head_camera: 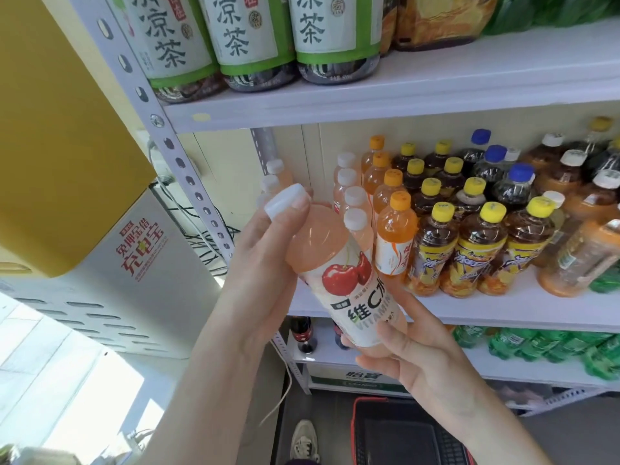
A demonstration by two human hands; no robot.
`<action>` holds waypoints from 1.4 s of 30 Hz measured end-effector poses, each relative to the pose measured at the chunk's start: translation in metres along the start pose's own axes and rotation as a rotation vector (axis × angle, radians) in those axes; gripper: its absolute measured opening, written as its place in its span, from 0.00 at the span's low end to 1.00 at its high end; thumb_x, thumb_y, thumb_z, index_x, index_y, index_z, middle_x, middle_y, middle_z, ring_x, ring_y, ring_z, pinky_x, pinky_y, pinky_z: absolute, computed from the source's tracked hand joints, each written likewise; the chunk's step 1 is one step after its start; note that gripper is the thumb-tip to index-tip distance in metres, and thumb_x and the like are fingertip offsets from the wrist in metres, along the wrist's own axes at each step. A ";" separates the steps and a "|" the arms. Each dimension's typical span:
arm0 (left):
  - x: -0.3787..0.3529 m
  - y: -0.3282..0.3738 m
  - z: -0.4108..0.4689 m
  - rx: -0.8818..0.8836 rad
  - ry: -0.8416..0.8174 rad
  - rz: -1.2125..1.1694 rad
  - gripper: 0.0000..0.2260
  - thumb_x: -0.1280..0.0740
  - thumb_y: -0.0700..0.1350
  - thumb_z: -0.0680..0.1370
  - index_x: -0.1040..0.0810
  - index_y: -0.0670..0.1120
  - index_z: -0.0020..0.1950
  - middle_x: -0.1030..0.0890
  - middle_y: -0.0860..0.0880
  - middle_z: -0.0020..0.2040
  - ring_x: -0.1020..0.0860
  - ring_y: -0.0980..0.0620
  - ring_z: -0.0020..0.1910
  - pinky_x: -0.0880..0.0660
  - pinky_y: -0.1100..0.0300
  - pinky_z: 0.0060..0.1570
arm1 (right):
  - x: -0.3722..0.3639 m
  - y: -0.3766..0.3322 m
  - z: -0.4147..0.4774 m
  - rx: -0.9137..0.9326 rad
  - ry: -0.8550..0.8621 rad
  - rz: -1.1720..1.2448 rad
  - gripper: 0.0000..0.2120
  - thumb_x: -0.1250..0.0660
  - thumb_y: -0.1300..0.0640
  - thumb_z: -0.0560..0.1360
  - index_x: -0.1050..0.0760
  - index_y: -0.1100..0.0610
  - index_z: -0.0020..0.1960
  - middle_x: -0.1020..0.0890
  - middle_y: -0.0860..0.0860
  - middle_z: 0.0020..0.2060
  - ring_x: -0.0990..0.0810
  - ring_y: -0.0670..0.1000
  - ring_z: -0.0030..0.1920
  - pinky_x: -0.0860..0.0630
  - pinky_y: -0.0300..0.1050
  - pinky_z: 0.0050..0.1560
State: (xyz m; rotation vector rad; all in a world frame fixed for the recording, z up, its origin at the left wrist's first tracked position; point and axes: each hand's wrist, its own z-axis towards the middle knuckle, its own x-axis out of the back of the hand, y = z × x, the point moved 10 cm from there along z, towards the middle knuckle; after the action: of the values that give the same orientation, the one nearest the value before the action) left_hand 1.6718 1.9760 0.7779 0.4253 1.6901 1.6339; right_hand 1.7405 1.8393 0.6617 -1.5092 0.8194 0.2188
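Note:
I hold a pink vitamin drink bottle (339, 273) with a white cap and a cherry label, tilted with its cap up and to the left, in front of the middle shelf (469, 312). My left hand (265, 263) wraps its upper part, the thumb lying against the cap. My right hand (412, 350) grips the bottle's bottom end from below. Behind it, more pink bottles of the same kind (352, 203) stand in a row on the shelf.
Orange drinks (394, 229) and yellow-capped tea bottles (479, 250) fill the middle shelf. Large herbal tea bottles (248, 38) stand on the top shelf. Green bottles (543, 347) lie below. A red shopping basket (402, 431) sits on the floor, a yellow and white power-bank kiosk (100, 250) at left.

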 end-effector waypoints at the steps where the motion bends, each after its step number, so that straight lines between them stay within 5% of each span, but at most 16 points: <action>1: 0.003 0.002 0.001 0.011 -0.040 0.044 0.15 0.32 0.49 0.75 0.21 0.45 0.60 0.18 0.44 0.53 0.19 0.42 0.54 0.24 0.46 0.56 | 0.001 0.001 0.000 -0.030 0.003 0.008 0.32 0.24 0.52 0.66 0.28 0.52 0.68 0.20 0.63 0.59 0.18 0.67 0.53 0.17 0.48 0.42; 5: 0.016 0.013 0.001 -0.012 -0.158 0.290 0.22 0.31 0.53 0.75 0.25 0.48 0.67 0.18 0.45 0.58 0.20 0.43 0.59 0.24 0.43 0.62 | 0.002 0.009 0.002 -0.182 -0.001 0.075 0.33 0.27 0.34 0.66 0.19 0.59 0.58 0.19 0.71 0.48 0.19 0.59 0.31 0.21 0.43 0.27; 9: 0.027 0.024 0.004 -0.049 -0.120 0.439 0.20 0.31 0.58 0.75 0.20 0.45 0.59 0.18 0.39 0.52 0.20 0.35 0.52 0.24 0.36 0.55 | 0.005 0.030 0.007 -0.359 -0.041 0.015 0.34 0.45 0.30 0.73 0.17 0.58 0.52 0.21 0.65 0.33 0.26 0.57 0.26 0.37 0.38 0.20; 12: 0.031 0.034 0.002 -0.116 -0.056 0.529 0.20 0.31 0.60 0.71 0.19 0.44 0.50 0.19 0.46 0.38 0.22 0.47 0.34 0.25 0.57 0.36 | 0.005 0.038 0.012 -0.407 -0.071 -0.036 0.35 0.47 0.31 0.74 0.17 0.60 0.52 0.21 0.67 0.35 0.25 0.57 0.24 0.35 0.40 0.20; 14: 0.032 0.038 -0.001 -0.153 -0.021 0.599 0.20 0.30 0.60 0.70 0.20 0.45 0.48 0.20 0.48 0.35 0.23 0.52 0.32 0.29 0.59 0.31 | 0.006 0.040 0.018 -0.396 -0.052 -0.086 0.32 0.44 0.31 0.72 0.17 0.56 0.54 0.17 0.66 0.44 0.17 0.59 0.33 0.24 0.43 0.26; 17: 0.034 0.040 -0.007 -0.228 0.060 0.860 0.18 0.29 0.64 0.68 0.22 0.50 0.45 0.20 0.45 0.36 0.24 0.48 0.32 0.29 0.53 0.30 | 0.006 0.029 0.031 -0.217 -0.035 -0.370 0.25 0.34 0.28 0.67 0.24 0.35 0.61 0.17 0.45 0.59 0.18 0.47 0.57 0.19 0.40 0.46; 20: 0.035 0.038 -0.011 -0.284 0.130 1.082 0.17 0.29 0.65 0.69 0.25 0.53 0.44 0.24 0.50 0.32 0.30 0.56 0.29 0.36 0.65 0.28 | -0.014 0.022 0.045 -0.017 -0.110 -0.689 0.27 0.27 0.35 0.65 0.35 0.22 0.59 0.25 0.29 0.62 0.28 0.31 0.63 0.28 0.26 0.53; 24: 0.043 0.032 -0.012 -0.297 0.212 1.175 0.20 0.32 0.68 0.70 0.26 0.52 0.45 0.30 0.57 0.30 0.30 0.59 0.31 0.37 0.68 0.30 | -0.025 0.016 0.065 0.215 -0.021 -1.011 0.35 0.26 0.42 0.69 0.44 0.20 0.63 0.33 0.19 0.60 0.36 0.23 0.62 0.33 0.21 0.53; 27: 0.048 0.025 -0.009 -0.283 0.243 1.225 0.19 0.32 0.66 0.71 0.27 0.51 0.47 0.32 0.58 0.29 0.29 0.64 0.34 0.35 0.71 0.33 | -0.027 0.022 0.085 0.226 0.017 -0.982 0.34 0.25 0.44 0.69 0.39 0.30 0.67 0.28 0.30 0.63 0.31 0.33 0.65 0.28 0.35 0.60; 29: 0.051 0.019 -0.001 -0.250 0.247 1.263 0.18 0.32 0.64 0.71 0.28 0.52 0.48 0.30 0.58 0.31 0.28 0.64 0.37 0.35 0.71 0.35 | -0.026 0.028 0.099 0.207 0.023 -0.937 0.33 0.23 0.46 0.68 0.36 0.35 0.67 0.24 0.34 0.61 0.28 0.36 0.63 0.25 0.36 0.55; 33: 0.044 0.010 0.021 -0.250 0.192 1.384 0.18 0.31 0.58 0.75 0.26 0.50 0.60 0.24 0.54 0.43 0.25 0.53 0.41 0.32 0.61 0.38 | -0.017 0.034 0.125 0.202 0.064 -0.901 0.30 0.23 0.46 0.67 0.32 0.42 0.65 0.21 0.38 0.58 0.24 0.40 0.60 0.25 0.41 0.55; 36: 0.042 -0.005 0.037 -0.269 0.110 1.565 0.21 0.32 0.53 0.78 0.28 0.44 0.67 0.21 0.45 0.53 0.22 0.44 0.49 0.26 0.53 0.47 | -0.005 0.042 0.146 0.171 0.122 -0.884 0.29 0.27 0.42 0.63 0.31 0.42 0.62 0.19 0.38 0.55 0.23 0.39 0.56 0.26 0.38 0.52; 40: 0.021 -0.025 0.060 -0.351 -0.036 2.105 0.20 0.20 0.53 0.63 0.19 0.44 0.48 0.21 0.48 0.38 0.21 0.50 0.35 0.29 0.62 0.33 | 0.006 0.062 0.175 0.118 0.133 -0.910 0.30 0.28 0.44 0.62 0.31 0.43 0.62 0.19 0.40 0.53 0.22 0.41 0.53 0.30 0.32 0.46; 42: 0.027 -0.048 0.079 -0.199 -0.171 2.183 0.17 0.26 0.48 0.72 0.23 0.45 0.58 0.22 0.47 0.47 0.23 0.49 0.43 0.34 0.62 0.37 | 0.011 0.075 0.187 0.085 0.123 -0.911 0.30 0.25 0.50 0.65 0.32 0.45 0.65 0.19 0.42 0.54 0.22 0.45 0.55 0.29 0.33 0.48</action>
State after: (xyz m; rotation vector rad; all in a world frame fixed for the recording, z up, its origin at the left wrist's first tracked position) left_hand 1.7199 2.0445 0.7309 2.7315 0.3074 2.6658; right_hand 1.7669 2.0171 0.5696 -1.6771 0.1677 -0.5797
